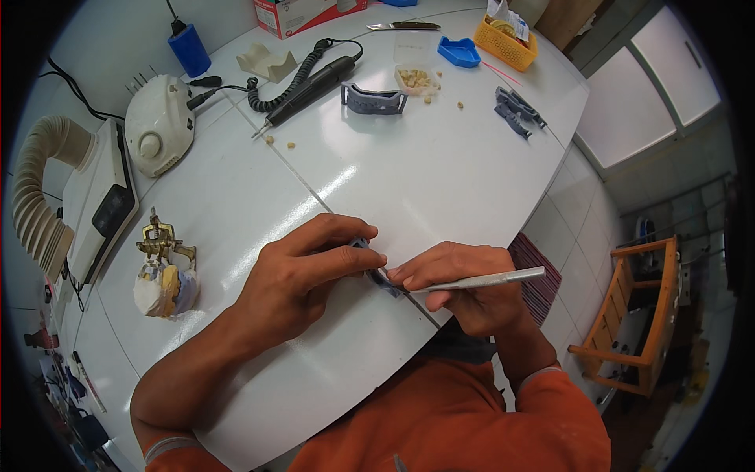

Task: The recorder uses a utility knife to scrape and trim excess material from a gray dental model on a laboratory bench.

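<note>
White table (pixel 440 169), one handpiece (pixel 313 90); left fingers (pixel 346 259) grasp one gray piece (pixel 385 282), right fingers (pixel 429 266) one silver tool (pixel 495 279).

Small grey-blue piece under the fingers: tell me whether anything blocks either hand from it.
Nothing visible does: the left hand has fingers on the grey-blue piece, and the right hand, holding a silver tool, is beside it.

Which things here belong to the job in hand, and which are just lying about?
In hand:
silver tool, held in the right hand
grey piece, held by the left hand

Apparently just lying about:
knife
handpiece
blue tray
yellow basket
hinged model
</note>
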The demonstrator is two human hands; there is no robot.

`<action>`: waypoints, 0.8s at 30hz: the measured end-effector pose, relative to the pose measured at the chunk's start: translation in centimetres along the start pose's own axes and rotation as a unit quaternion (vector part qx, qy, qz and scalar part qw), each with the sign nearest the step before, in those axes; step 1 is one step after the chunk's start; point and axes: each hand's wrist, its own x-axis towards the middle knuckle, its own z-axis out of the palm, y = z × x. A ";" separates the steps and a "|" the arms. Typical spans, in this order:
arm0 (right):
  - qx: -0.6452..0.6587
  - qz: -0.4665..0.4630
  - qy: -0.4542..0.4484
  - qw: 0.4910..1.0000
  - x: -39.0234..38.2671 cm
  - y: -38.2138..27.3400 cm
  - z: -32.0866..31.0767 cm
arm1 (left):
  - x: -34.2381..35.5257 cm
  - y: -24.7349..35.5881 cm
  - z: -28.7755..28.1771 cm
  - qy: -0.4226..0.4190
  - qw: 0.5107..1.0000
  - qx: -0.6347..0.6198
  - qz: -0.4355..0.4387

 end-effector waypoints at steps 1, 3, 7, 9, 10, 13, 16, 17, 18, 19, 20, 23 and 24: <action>-0.015 -0.005 -0.005 1.000 0.1 -0.1 0.0 | 0.0 -0.1 0.1 -0.001 1.000 -0.001 -0.001; -0.030 -0.010 -0.012 0.999 0.1 -0.2 0.1 | -0.1 -0.2 0.2 0.004 1.000 0.003 0.002; -0.038 0.001 -0.008 0.999 0.0 -0.2 0.4 | -0.1 0.0 0.1 0.002 1.000 0.010 0.002; -0.038 -0.001 -0.008 0.999 0.0 -0.2 0.4 | -0.1 0.0 0.1 0.003 1.000 0.007 0.001; -0.043 0.001 -0.010 0.999 0.1 -0.2 0.5 | -0.1 0.0 0.1 0.003 1.000 0.007 0.001; -0.050 0.004 -0.014 0.999 0.2 -0.3 0.4 | -0.1 0.1 0.0 0.001 1.000 0.008 0.000; -0.068 0.002 -0.012 0.998 0.3 -0.3 0.6 | -0.2 -0.1 0.1 -0.003 1.000 0.013 -0.002; -0.081 0.000 -0.009 0.997 0.3 -0.3 0.6 | -0.1 0.0 0.1 -0.003 1.000 0.013 -0.002; -0.081 0.000 -0.009 0.997 0.3 -0.3 0.7 | -0.1 0.0 0.1 -0.002 1.000 0.013 -0.002; -0.091 -0.002 -0.001 0.996 0.2 -0.3 0.7 | -0.1 0.0 0.1 -0.002 1.000 0.012 -0.002; -0.100 -0.005 0.007 0.995 0.2 -0.3 0.8 | -0.1 0.0 0.1 -0.002 1.000 0.012 -0.002; -0.102 -0.012 0.013 0.995 0.3 -0.3 0.9 | -0.1 0.0 0.1 0.000 1.000 0.013 -0.002; -0.102 -0.012 0.013 0.995 0.3 -0.3 0.9 | -0.1 0.0 0.1 0.001 1.000 0.013 -0.003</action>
